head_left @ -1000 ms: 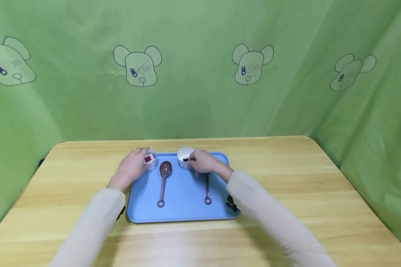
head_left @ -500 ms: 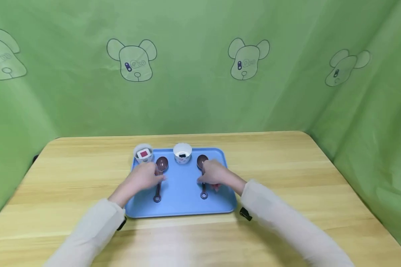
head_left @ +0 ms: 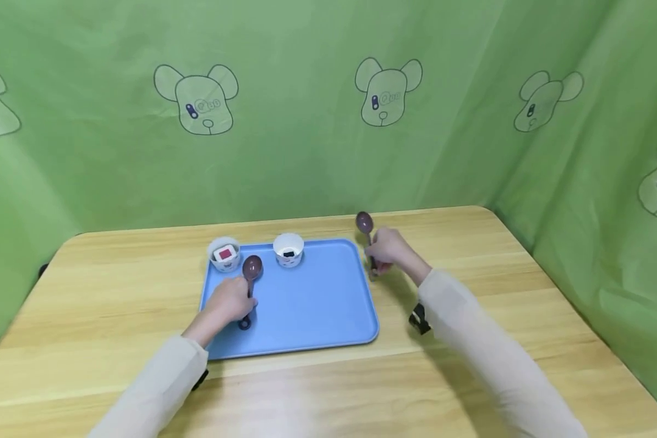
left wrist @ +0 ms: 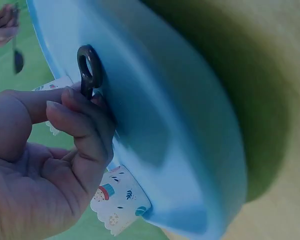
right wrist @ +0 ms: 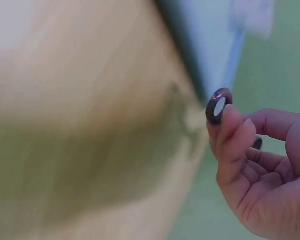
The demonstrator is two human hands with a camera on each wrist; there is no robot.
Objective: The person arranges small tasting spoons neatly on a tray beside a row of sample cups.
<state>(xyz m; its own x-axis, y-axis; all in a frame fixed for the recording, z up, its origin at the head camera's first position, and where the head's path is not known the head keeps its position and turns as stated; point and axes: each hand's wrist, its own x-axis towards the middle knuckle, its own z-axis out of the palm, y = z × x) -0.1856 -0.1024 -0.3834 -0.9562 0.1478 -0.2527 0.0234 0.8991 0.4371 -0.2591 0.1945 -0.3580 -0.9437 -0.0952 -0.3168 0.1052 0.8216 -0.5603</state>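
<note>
Two brown spoons with ring-ended handles are in my hands. My left hand (head_left: 230,301) pinches the handle of the left spoon (head_left: 252,267) over the left part of the blue tray (head_left: 312,304); its ring end (left wrist: 90,67) shows beyond the fingers in the left wrist view. My right hand (head_left: 391,249) grips the other spoon (head_left: 364,222) by its handle, off the tray's right side above the wooden table. A white cup (head_left: 224,263) with a red-and-white block stands at the tray's back left corner. Another cup (head_left: 288,258), holding something black, stands at its back middle.
The wooden table (head_left: 471,267) extends around the tray on every side. A green curtain (head_left: 306,152) with bear-head outlines hangs behind the table and along both sides.
Both hands have left the cups and taken hold of the spoons. The right spoon has moved off the tray to the right; the left one is still over the tray.
</note>
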